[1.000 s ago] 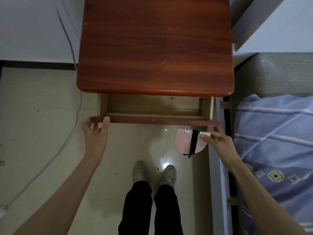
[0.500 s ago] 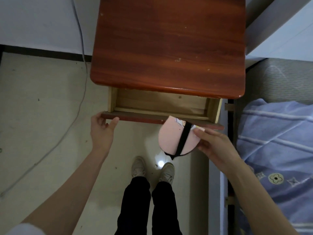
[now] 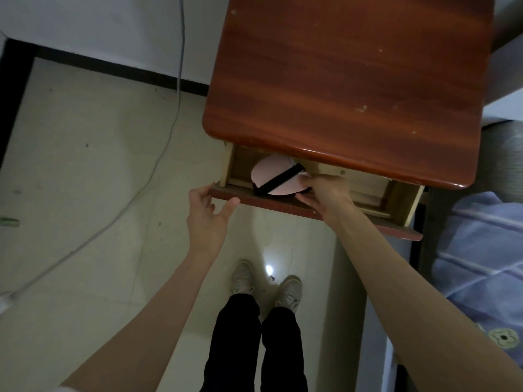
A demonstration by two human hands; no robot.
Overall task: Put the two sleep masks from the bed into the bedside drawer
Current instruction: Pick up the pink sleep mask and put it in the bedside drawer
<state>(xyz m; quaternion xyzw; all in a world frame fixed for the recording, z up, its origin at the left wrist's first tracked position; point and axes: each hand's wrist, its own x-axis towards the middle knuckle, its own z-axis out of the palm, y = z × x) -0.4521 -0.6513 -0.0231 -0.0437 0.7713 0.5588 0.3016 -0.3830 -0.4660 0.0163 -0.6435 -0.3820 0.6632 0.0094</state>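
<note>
Head camera looked down at the open drawer under the red-brown surface of the bedside stand. The right hand pinched the pink sleep mask and held it inside the drawer, near its left end. The left hand gripped the drawer's front edge at the left corner.

The drawer was only partly out, so the gap was narrow. The mask's black strap could hang over the front edge and get caught when the drawer shuts. Fingers could get pinched too.

Only one mask showed; I could not tell where the other one was. The bed with a blue striped cover lay close on the right. A white cable ran across the floor on the left, clear of the feet.
</note>
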